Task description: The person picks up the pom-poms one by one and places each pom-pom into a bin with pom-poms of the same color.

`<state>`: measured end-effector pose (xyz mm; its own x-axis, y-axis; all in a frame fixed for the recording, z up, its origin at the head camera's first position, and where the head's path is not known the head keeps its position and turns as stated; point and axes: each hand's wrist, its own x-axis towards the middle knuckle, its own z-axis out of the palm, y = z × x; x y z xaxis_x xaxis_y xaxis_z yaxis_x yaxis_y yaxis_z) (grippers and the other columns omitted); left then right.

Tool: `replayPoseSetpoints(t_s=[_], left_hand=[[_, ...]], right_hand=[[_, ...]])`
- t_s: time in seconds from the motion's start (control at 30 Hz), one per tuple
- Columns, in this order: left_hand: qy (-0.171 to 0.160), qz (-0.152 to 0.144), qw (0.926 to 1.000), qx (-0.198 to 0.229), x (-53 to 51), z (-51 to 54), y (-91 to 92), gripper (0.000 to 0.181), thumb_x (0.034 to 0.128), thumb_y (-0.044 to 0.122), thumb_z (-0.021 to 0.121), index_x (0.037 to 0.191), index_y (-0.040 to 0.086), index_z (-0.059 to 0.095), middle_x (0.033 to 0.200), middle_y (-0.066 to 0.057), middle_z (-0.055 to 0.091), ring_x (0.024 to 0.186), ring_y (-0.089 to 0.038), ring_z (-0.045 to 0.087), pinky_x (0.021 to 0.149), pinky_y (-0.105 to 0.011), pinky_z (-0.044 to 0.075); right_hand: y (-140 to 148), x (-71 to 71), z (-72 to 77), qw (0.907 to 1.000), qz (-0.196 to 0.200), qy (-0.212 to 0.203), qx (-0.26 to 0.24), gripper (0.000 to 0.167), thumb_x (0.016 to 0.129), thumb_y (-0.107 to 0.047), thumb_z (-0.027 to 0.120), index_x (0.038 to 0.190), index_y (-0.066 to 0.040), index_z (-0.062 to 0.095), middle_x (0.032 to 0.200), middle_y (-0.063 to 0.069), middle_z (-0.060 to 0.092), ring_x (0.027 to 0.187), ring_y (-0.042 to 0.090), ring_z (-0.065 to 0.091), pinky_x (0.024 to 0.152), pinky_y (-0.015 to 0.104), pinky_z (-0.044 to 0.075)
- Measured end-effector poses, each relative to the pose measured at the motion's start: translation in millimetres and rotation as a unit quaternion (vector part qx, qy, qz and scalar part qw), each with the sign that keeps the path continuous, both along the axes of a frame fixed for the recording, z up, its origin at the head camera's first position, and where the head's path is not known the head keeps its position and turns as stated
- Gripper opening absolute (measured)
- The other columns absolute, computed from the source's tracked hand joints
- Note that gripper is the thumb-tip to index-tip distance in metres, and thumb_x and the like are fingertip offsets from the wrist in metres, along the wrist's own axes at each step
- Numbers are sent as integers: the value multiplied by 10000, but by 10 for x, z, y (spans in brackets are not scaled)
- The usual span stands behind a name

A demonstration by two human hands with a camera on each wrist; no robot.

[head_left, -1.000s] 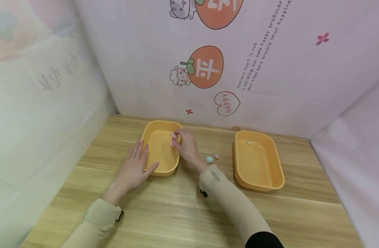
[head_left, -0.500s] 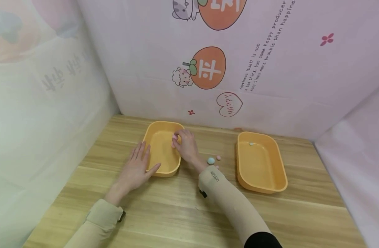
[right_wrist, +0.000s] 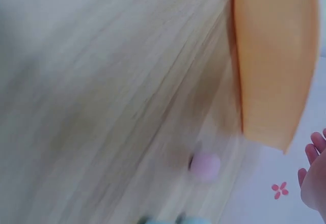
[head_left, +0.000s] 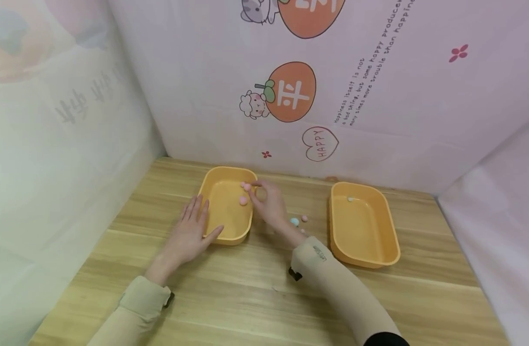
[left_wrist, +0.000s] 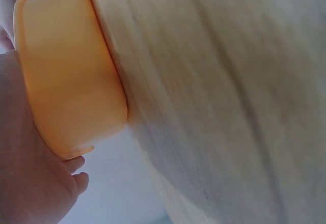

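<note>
The left hand (head_left: 188, 238) lies on the left edge of the left yellow-orange bin (head_left: 227, 240), its fingers spread and its thumb over the near rim. In the left wrist view the left hand (left_wrist: 30, 158) rests along the bin (left_wrist: 71, 71). Inside that bin are a pink ball (head_left: 243, 201) and a small cluster of pink balls (head_left: 247, 186) near the right wall. At the right rim is the right hand (head_left: 270, 204), fingers loosely bent and beside the cluster. The right wrist view shows the right hand (right_wrist: 316, 175) holding nothing visible.
The right yellow-orange bin (head_left: 362, 230) has a small pale ball (head_left: 350, 199) inside. Between the bins, a light blue ball (head_left: 294, 221) and a pink ball (head_left: 304, 218) lie on the wooden table (head_left: 247, 293). A printed cloth (head_left: 203, 96) stands behind.
The right hand has let go of the pink balls and drawn back to the right, uncovering them in the left bin. The left hand stays where it was.
</note>
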<state>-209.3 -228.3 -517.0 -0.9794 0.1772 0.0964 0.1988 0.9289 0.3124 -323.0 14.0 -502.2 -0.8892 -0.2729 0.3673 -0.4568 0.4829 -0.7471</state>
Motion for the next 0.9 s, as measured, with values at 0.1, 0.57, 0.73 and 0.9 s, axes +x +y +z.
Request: replayPoseSetpoints(t_s=[0.1,0.57,0.73,0.9], left_hand=[[5,-17,10000,-43,-2,16,-3,962,1115,619,498,1709,-86,221,1822,-316,86,1711,-513,99,1409,-634,126],[-33,-45,10000,3,0,-13,-13,971,1116,639,475,1709,-86,222,1822,-320,78,1711,-518,83,1408,-646,113],[8,-66,10000,60,-4,-21,-19,967,1115,629,486,1703,-96,233,1817,-330,87,1706,-530,86,1401,-663,118],[12,-59,10000,58,-11,-11,-17,967,1115,629,486,1699,-100,237,1816,-331,86,1704,-531,94,1401,-661,119]], right_hand=[[141,86,50,9996,-59,-186,-222,307,1044,-114,747,1312,36,730,1380,217,742,1378,403,655,1247,542,499],[604,495,56,9964,-58,-606,-587,286,1017,-82,777,1297,-34,748,1418,154,721,1409,362,632,956,589,663],[722,575,-1,9979,81,-290,-581,280,994,-9,779,1270,29,747,1386,215,734,1348,421,666,1121,572,595],[848,635,-79,9984,176,-147,-513,279,975,-2,803,1249,23,757,1357,207,750,1327,418,683,1195,611,527]])
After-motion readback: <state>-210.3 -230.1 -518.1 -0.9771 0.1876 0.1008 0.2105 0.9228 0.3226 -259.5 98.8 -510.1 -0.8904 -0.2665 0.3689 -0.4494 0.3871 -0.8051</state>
